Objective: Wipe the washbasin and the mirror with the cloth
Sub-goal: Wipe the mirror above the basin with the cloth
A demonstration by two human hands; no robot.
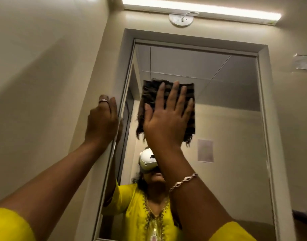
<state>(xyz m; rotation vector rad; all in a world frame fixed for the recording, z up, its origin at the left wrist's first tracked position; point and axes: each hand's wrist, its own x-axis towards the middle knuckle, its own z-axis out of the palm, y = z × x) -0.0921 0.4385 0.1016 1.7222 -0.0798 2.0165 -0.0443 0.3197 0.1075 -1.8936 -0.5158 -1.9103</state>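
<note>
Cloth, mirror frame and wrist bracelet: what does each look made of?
Cloth: dark woven fabric, ribbed, with frayed fringe. Mirror frame: smooth pale painted moulding, wood or plastic unclear. Bracelet: shiny linked metal, seemingly, on the right hand.

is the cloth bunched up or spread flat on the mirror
Spread flat. The dark cloth lies open against the mirror, pressed by the right hand with splayed fingers; its lower edge hangs ragged.

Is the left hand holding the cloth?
No, the right hand presses the cloth flat on the mirror.
</note>
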